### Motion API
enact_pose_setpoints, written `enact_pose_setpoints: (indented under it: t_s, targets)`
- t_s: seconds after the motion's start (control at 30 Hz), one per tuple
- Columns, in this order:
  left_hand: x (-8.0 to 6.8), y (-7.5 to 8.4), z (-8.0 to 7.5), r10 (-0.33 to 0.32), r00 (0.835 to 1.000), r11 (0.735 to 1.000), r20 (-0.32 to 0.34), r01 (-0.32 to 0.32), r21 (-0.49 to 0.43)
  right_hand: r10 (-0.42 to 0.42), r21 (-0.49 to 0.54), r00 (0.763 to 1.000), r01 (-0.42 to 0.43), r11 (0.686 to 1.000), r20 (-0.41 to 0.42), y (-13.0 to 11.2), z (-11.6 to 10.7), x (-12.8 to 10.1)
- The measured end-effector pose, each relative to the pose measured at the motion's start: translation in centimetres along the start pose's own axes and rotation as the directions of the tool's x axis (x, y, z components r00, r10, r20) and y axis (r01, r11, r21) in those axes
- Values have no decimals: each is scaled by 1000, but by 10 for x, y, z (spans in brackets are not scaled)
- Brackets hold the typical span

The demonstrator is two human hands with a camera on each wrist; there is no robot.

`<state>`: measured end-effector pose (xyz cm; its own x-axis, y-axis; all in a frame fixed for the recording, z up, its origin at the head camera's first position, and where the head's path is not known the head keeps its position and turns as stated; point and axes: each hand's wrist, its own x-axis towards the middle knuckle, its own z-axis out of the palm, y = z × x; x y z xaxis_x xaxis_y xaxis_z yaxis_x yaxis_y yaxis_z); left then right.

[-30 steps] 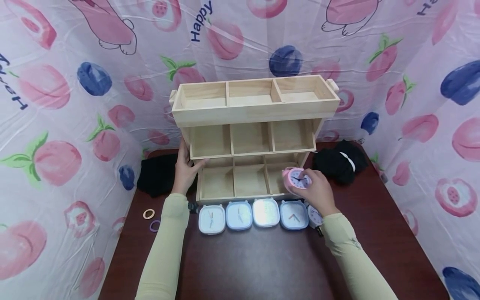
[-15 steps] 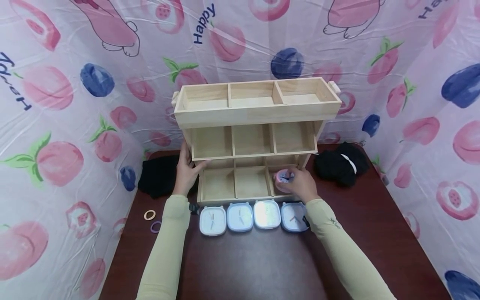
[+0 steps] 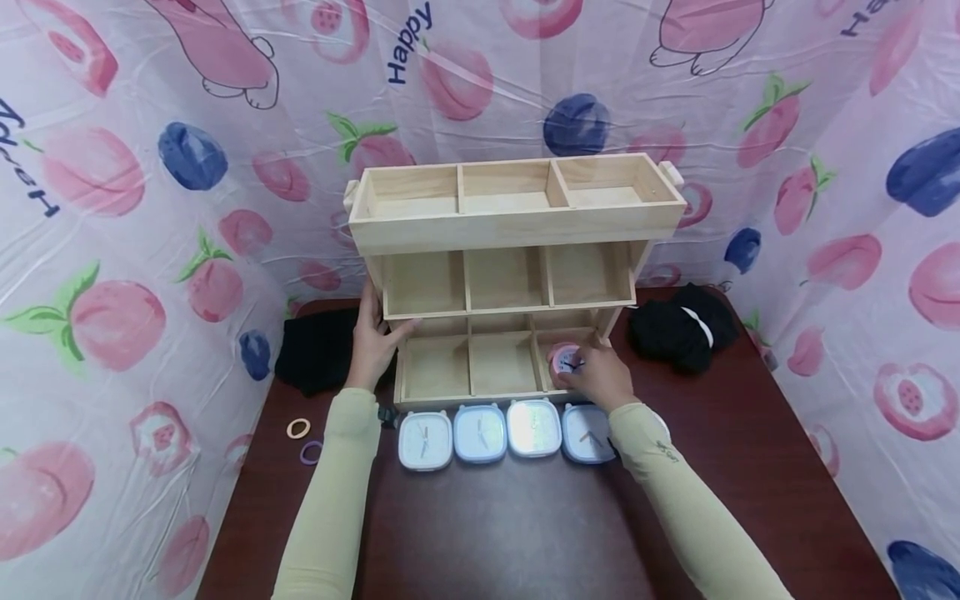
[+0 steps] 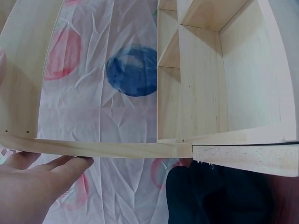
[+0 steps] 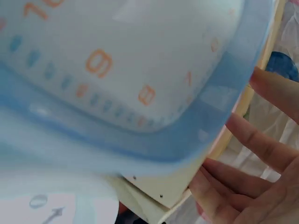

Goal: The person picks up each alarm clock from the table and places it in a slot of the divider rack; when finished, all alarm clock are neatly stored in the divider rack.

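Observation:
A light wooden three-tier rack [image 3: 517,229] with divided trays stands at the back of the table. My left hand [image 3: 370,348] grips its left side, thumb at the middle tray's edge; in the left wrist view the fingers [image 4: 70,168] lie against the outer side of the slat. My right hand [image 3: 600,375] holds a small pink alarm clock [image 3: 564,362] inside the bottom tray's right compartment, dial up. The hand covers part of the clock. In the right wrist view, a blue square clock [image 5: 140,70] blocks much of the scene beside the right hand [image 5: 252,172].
Square clocks, one white [image 3: 425,442] and others bluish, line the rack's front. A round clock [image 3: 662,425] is mostly under the right sleeve. Black cloth bundles [image 3: 682,327] flank the rack. A yellow ring [image 3: 297,428] and a purple ring [image 3: 311,452] lie left.
My right hand has carried the pink clock left from in front of the rack into the bottom right compartment. The left hand keeps its hold on the rack's side.

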<state>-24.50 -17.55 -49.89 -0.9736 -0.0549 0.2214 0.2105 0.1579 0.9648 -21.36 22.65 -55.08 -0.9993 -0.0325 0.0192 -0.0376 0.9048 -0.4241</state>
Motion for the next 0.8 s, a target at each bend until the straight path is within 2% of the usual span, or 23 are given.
enact_pose_setpoints:
  t_s: [0.1, 0.33, 0.43, 0.57, 0.7, 0.8]
  targets:
    - [2, 1, 0, -3, 1000, 1000, 3, 3, 3, -7, 32, 1000, 6, 999, 10, 1, -6, -7]
    - [2, 1, -1, 16, 1000, 1000, 4, -16, 9, -24, 109, 988, 41, 993, -151, 13, -18, -45]
    - [0, 0, 0, 13, 1000, 1000, 6, -13, 14, 7, 115, 986, 12, 993, -164, 20, -31, -67]
    - [-4, -2, 2, 3, 1000, 1000, 7, -3, 12, 80, 98, 992, -71, 993, -95, 35, -49, -95]
    - [-4, -3, 2, 7, 1000, 1000, -6, -7, 8, 139, 52, 990, -141, 989, 37, 52, -60, -112]
    - [-3, -3, 1, 11, 1000, 1000, -8, -11, 8, 160, 31, 978, -165, 986, 131, 64, -59, -119]
